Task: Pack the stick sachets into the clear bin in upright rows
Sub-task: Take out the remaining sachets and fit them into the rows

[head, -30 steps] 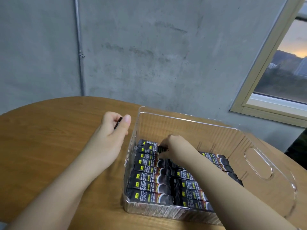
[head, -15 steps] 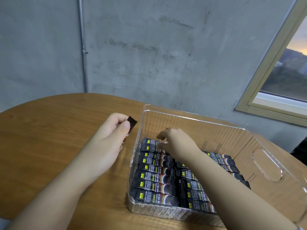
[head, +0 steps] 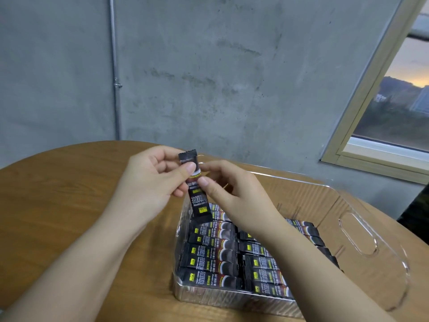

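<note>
Head view takes in the round wooden desk (head: pixel 58 205) first, with the clear bin (head: pixel 362 240) standing on its right part, against a grey wall with a window (head: pixel 394 108) at the right. Packed sachets (head: pixel 209 259) fill the bin's near-left floor in rows, so the far side stays free for more; whether they stand upright or lie flat is hard to judge from above. The right forearm hides part of the middle rows. Above the bin's far-left corner, one stick sachet (head: pixel 197 194) hangs upright, likely being squared for insertion. The left hand (head: pixel 148 182) grip pinches its top; the right hand (head: pixel 232 191) grip pinches its middle.
</note>
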The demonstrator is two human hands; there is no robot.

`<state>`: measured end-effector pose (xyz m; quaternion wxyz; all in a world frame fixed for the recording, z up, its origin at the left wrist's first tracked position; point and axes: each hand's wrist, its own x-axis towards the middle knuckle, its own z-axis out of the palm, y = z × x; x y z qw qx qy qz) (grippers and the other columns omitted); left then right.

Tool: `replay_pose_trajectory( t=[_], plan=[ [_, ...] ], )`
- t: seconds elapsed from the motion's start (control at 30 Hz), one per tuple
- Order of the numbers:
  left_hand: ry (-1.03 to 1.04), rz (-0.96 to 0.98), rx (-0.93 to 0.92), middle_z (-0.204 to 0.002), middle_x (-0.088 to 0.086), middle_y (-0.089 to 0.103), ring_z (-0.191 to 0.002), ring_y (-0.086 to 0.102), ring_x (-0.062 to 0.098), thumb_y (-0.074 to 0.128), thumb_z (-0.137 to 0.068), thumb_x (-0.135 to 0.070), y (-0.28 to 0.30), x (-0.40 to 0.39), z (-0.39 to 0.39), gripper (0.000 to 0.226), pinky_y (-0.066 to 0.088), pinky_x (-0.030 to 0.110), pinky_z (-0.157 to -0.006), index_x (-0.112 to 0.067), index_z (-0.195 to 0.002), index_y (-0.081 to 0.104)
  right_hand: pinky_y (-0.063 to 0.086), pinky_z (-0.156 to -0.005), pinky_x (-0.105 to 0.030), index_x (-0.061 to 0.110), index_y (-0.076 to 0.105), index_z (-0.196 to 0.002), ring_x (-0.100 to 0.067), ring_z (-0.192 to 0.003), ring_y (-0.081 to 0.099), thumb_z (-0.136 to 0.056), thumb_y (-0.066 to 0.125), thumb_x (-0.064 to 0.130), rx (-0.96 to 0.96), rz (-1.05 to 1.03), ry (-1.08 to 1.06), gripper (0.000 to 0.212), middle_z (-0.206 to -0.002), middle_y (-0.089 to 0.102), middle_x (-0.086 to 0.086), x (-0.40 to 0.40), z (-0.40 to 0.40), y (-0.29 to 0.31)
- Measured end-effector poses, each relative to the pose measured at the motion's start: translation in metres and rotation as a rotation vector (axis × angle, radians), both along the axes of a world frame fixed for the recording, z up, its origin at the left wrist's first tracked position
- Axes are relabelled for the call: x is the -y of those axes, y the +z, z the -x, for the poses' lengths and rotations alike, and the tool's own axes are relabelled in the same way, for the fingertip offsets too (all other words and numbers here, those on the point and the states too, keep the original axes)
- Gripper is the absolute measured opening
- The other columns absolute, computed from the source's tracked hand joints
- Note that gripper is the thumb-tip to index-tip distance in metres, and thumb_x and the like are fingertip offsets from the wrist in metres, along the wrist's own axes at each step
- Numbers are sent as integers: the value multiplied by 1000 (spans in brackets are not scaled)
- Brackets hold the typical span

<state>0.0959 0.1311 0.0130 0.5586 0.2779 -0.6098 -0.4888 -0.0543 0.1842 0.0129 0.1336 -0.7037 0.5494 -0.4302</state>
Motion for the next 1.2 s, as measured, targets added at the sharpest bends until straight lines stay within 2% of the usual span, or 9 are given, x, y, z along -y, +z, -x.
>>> replay_pose_trajectory(
  t=[0.2, 0.33, 0.43, 0.57, 0.7, 0.77, 0.93, 1.07, 1.2],
  plan=[
    [99, 87, 220, -71, -12, 72, -66, 61, 4, 69, -84, -14, -11, 0, 8, 19, 44, 24, -71, -27, -90, 58, 40, -61, -19, 34, 50, -107, -3, -60, 49, -86, 68, 21, -37, -60, -11, 30, -74, 58, 8, -1, 3, -4],
    [108, 198, 408, -98, -23, 63, -84, 56, -7, 63, -88, -18, -20, 0, 7, 24, 42, 20, -75, -38, -95, 52, 55, -74, -34, 39, 39, -109, -18, -74, 67, -87, 66, 13, 17, -102, -170, 44, -94, 60, 12, 3, 19, -12],
    [59, 186, 544, -101, -23, 54, -61, 47, -4, 49, -96, -15, -27, 0, 8, 23, 36, 9, -57, -37, -101, 55, 59, -69, -42, 21, 45, -97, -17, -66, 68, -89, 63, 8, 138, -225, -323, 23, -89, 57, 7, 10, 33, -24],
    [26, 195, 523, -109, -27, 50, -87, 47, -7, 40, -99, -10, -35, 2, 10, 29, 31, 2, -70, -31, -104, 60, 46, -52, -23, 16, 46, -81, -14, -59, 55, -91, 61, 14, 207, -366, -481, 18, -78, 59, -3, 19, 52, -43],
    [1, 194, 475, -107, -24, 52, -99, 47, -5, 40, -98, -5, -40, 6, 10, 34, 30, 2, -79, -32, -100, 60, 48, -62, -33, 14, 50, -75, -20, -66, 55, -90, 62, 13, 247, -477, -523, 19, -75, 60, -6, 30, 62, -61],
    [-7, 192, 466, -110, -21, 53, -111, 45, 0, 39, -97, -4, -41, 6, 10, 34, 27, 0, -85, -29, -102, 61, 48, -64, -33, 12, 49, -67, -20, -65, 55, -89, 61, 13, 160, -519, -525, 24, -69, 58, -8, 33, 61, -66],
    [-26, 176, 457, -110, -20, 53, -113, 44, 0, 38, -98, -5, -42, 6, 10, 35, 26, -1, -86, -31, -101, 61, 25, -38, -18, 9, 46, -52, -15, -43, 34, -89, 61, 23, -263, -519, -574, 42, -46, 38, -3, 31, 56, -66],
    [-30, 164, 439, -109, -23, 52, -110, 45, 0, 37, -98, -6, -43, 7, 11, 35, 28, 2, -85, -32, -100, 61, 43, -66, -28, 3, 68, -92, -27, -86, 61, -86, 65, 26, -516, -421, -509, 24, -91, 68, -10, 30, 54, -64],
    [-30, 171, 423, -105, -22, 53, -100, 47, 1, 39, -98, -5, -45, 8, 11, 35, 32, 15, -85, -32, -99, 61, 53, -73, -37, 8, 72, -95, -27, -90, 62, -84, 65, 21, -593, -491, -387, 18, -94, 70, -9, 33, 51, -69]
  ],
)
